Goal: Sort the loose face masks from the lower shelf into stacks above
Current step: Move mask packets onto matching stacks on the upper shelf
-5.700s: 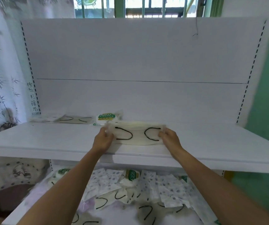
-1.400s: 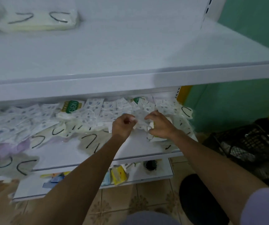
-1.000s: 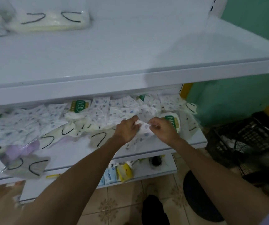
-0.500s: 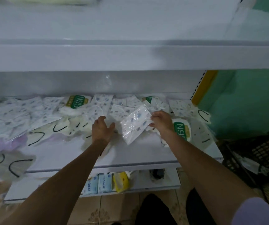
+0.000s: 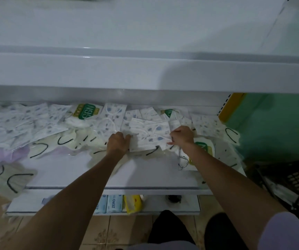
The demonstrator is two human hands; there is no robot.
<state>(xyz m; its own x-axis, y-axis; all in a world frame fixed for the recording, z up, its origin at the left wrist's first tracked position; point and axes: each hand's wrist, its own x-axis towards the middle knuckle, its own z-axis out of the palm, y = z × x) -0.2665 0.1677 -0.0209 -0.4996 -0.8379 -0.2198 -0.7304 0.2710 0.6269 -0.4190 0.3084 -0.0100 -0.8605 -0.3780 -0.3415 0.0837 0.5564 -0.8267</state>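
1. Bottom centre: boxes marked ZERO [image 5: 115, 202] sit on the lowest ledge, beneath the work.
2. Centre: the left hand [image 5: 117, 144] curls its fingers over the left edge of a blue-dotted mask packet [image 5: 148, 138] while the right hand [image 5: 182, 138] pinches its right edge, at the lower shelf [image 5: 145, 174].
3. Left and behind: cream masks with black ear loops [image 5: 40, 147], more dotted packets [image 5: 19, 121] and N95 packs [image 5: 86, 111] lie loose across that shelf.
4. Top: the upper shelf [image 5: 145, 33] shows mostly bare; a pale sliver at the frame's top edge may be a stack. Most of the sorting appears left to do.
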